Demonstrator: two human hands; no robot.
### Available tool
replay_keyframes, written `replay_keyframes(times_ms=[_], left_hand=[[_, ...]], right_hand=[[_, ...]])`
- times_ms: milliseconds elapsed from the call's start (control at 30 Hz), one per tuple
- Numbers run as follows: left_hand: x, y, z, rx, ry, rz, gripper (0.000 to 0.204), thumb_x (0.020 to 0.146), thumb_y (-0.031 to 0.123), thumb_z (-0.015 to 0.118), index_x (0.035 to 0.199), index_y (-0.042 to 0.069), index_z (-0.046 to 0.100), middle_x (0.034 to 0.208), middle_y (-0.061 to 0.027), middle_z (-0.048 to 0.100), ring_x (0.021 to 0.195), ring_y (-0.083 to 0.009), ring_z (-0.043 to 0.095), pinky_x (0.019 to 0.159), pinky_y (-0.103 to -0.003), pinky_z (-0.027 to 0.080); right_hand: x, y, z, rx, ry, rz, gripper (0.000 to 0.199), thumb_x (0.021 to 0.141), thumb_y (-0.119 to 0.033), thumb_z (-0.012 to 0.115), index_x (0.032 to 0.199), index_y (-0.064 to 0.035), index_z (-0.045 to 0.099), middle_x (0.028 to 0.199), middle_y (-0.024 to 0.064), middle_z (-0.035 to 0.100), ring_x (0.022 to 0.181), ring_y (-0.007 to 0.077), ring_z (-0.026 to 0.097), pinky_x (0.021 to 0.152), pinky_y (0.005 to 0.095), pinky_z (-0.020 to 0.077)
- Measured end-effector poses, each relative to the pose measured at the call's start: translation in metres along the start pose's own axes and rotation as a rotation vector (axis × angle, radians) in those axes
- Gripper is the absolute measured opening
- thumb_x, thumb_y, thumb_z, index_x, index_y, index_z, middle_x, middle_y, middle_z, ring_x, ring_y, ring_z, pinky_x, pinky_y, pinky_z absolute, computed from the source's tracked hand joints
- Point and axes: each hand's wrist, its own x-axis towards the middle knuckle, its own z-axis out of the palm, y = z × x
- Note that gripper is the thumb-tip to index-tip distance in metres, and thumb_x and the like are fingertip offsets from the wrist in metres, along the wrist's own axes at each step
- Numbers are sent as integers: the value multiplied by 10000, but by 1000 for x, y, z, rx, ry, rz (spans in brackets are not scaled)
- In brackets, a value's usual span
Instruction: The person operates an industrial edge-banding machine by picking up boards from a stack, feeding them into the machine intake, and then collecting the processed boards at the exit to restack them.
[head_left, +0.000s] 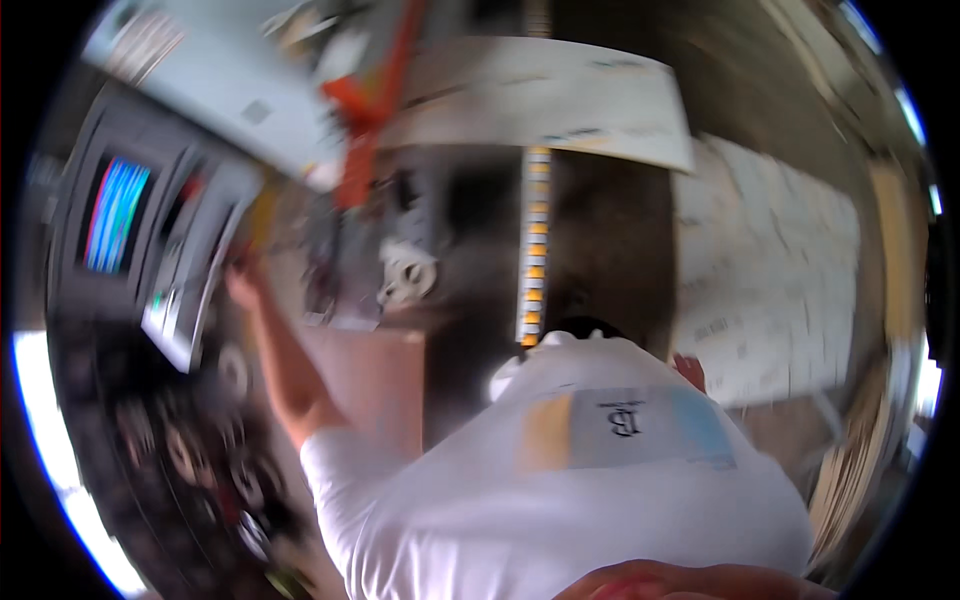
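Observation:
The picture is heavily blurred by motion. A blurred skin-coloured shape (690, 583) rises from the lower edge right of centre. It looks like part of my right hand or forearm, and its fingers cannot be made out. My left hand is not visible. Right in front of me another person in a white T-shirt (560, 480) bends away from me. That person's arm (275, 350) stretches up to the left, the hand (240, 285) touching a grey control panel (185, 270) beside a lit screen (115, 215).
An orange machine part (360, 130) and a pale sheet or board (540, 95) hang at the top. A yellow-and-white striped strip (533, 240) runs down the middle. Dark round machine parts (200, 450) fill the lower left. Pale panels (770, 270) stand at the right.

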Motion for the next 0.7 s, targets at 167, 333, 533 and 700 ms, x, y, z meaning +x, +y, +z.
replay_keyframes(times_ms=[167, 333, 533, 700], left_hand=[[35, -41, 38, 326, 112, 98, 286, 924, 324, 673, 1157, 180, 758, 1089, -100, 750, 918, -307, 713, 774, -428, 561], [-50, 11, 119, -363, 248, -264, 349, 935, 269, 636, 1013, -71, 622, 912, -180, 659, 807, -314, 602, 778, -467, 504], [-300, 265, 149, -808, -555, -178, 300, 990, 281, 588, 1217, 84, 602, 1045, -70, 640, 958, -196, 603, 864, -346, 494], [-430, 359, 185, -738, -1306, 348, 201, 999, 154, 599, 1129, 7, 645, 919, -37, 679, 819, -130, 643, 763, -278, 522]], right_hand=[[1, -21, 67, 350, 36, 104, 406, 929, -364, 711, 1178, -85, 552, 879, 27, 627, 624, 118, 561, 491, 291, 441], [18, 55, 98, 432, 100, 139, 407, 929, -364, 690, 1200, -79, 586, 889, 41, 655, 654, 136, 604, 516, 310, 484], [-31, 91, 112, -375, 34, -344, 338, 906, -377, 617, 897, -59, 731, 733, 80, 695, 659, 206, 687, 606, 376, 543], [-6, 110, 82, -88, -155, 98, 237, 900, -270, 646, 1020, -80, 724, 934, 95, 732, 867, 252, 696, 738, 357, 561]])
